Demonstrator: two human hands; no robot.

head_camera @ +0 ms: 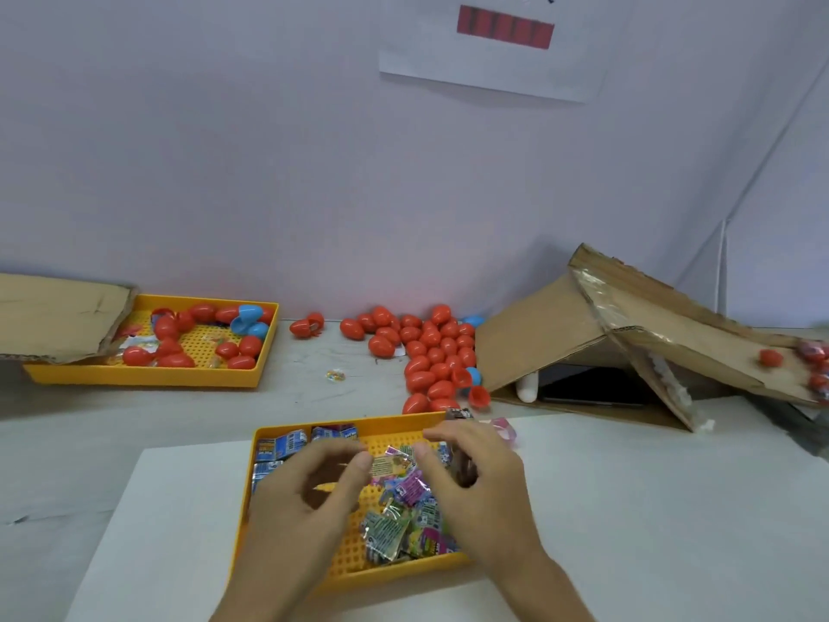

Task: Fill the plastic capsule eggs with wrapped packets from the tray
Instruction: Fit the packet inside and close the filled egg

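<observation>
Worktop [673, 509]: pale grey, running back to the wall.
White sheet [583, 554]: flat on the worktop at the near edge.
Near tray [354, 425]: yellow, on the white sheet (wrapped packets inside).
Loose eggs [430, 356]: red heap, a few blue, just behind the near tray.
Far tray [148, 378]: yellow, behind and left of the near tray.
Small packet [335, 375]: alone, between the two trays.
Cardboard ramp [583, 334]: behind and right of the near tray, beside the heap.
</observation>
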